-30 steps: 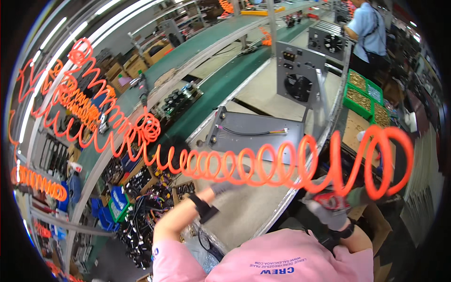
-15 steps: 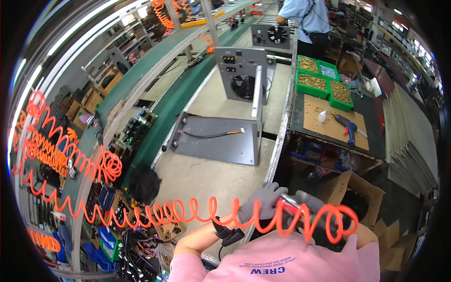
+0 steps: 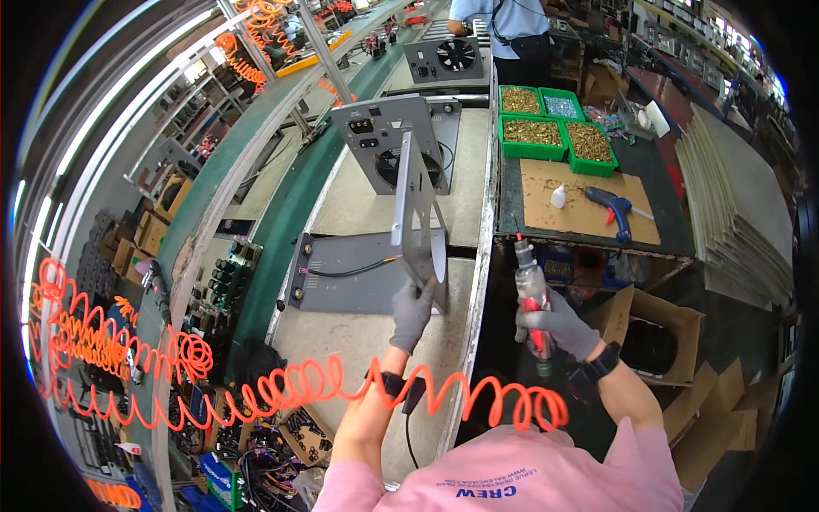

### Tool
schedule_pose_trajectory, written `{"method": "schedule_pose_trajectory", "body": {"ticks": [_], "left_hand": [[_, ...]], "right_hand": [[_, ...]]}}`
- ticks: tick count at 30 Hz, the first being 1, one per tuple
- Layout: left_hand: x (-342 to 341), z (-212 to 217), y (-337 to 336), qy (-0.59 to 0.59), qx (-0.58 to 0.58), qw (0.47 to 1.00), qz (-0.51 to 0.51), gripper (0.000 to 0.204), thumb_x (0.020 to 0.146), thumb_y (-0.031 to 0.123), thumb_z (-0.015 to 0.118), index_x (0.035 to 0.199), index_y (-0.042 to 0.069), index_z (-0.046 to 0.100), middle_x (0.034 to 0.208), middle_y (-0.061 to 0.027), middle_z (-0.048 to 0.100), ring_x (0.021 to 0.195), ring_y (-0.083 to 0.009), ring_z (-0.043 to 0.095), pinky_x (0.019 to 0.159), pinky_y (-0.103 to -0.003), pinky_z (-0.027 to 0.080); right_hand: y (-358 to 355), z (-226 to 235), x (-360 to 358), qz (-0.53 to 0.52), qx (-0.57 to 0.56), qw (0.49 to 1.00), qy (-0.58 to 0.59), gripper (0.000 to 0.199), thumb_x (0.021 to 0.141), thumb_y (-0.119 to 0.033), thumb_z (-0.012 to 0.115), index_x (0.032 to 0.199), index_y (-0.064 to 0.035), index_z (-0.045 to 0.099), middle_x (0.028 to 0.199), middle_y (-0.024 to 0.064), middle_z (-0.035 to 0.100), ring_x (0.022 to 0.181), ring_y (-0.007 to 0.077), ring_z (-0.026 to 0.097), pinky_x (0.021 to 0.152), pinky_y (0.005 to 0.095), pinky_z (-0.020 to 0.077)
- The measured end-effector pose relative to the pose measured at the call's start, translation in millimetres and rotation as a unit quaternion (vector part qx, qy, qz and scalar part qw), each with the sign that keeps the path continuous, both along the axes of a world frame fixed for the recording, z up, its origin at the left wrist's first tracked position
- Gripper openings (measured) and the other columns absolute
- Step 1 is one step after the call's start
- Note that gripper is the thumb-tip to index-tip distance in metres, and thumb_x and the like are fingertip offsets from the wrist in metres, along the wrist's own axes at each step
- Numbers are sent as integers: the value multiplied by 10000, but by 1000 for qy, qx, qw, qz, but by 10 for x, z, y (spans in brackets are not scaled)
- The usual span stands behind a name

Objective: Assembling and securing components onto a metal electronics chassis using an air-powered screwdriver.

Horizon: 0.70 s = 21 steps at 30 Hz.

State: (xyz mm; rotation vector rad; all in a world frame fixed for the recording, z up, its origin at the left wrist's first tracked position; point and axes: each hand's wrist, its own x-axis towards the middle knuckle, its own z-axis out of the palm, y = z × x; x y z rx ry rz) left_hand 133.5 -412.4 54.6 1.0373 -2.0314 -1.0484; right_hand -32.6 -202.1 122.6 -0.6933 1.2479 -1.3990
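On the pale bench lies a grey metal case, its side panel upright; beside the bench, a power screwdriver sits wrapped in the right hand, while the left hand touches the panel, whether pinching I cannot tell

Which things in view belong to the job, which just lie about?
Job, seemingly:
- grey metal frame, left hand at it
- silver-red power tool, gripped by right hand

Lying about, seemingly:
- blue glue gun
- white bottle
- open cardboard box
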Motion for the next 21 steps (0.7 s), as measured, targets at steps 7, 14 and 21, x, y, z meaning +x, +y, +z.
{"method": "schedule_pose_trajectory", "body": {"ticks": [7, 14, 21], "left_hand": [[778, -127, 206, -79, -36, 995, 45, 345, 839, 326, 582, 880, -14, 615, 625, -131, 585, 607, -90, 488, 558, -312, 423], [1333, 1, 552, 15, 41, 999, 14, 255, 844, 219, 601, 953, -12, 600, 836, -31, 593, 763, -100, 504, 685, -269, 428], [1433, -71, 708, 20, 24, 999, -17, 248, 843, 208, 605, 965, -7, 595, 857, -41, 583, 783, -119, 525, 696, -270, 437]], "right_hand": [[-304, -339, 270, 65, 43, 997, 22, 485, 678, -214, 690, 1051, -44, 431, 808, 48, 500, 568, 112, 518, 515, 254, 452], [-512, -987, 544, 26, 36, 992, 121, 415, 683, -254, 698, 954, -26, 482, 842, 57, 514, 785, 144, 468, 744, 292, 410], [-425, -948, 631, 6, 85, 994, 69, 492, 696, -208, 687, 1086, -34, 444, 800, 41, 507, 608, 117, 508, 548, 267, 457]]}}
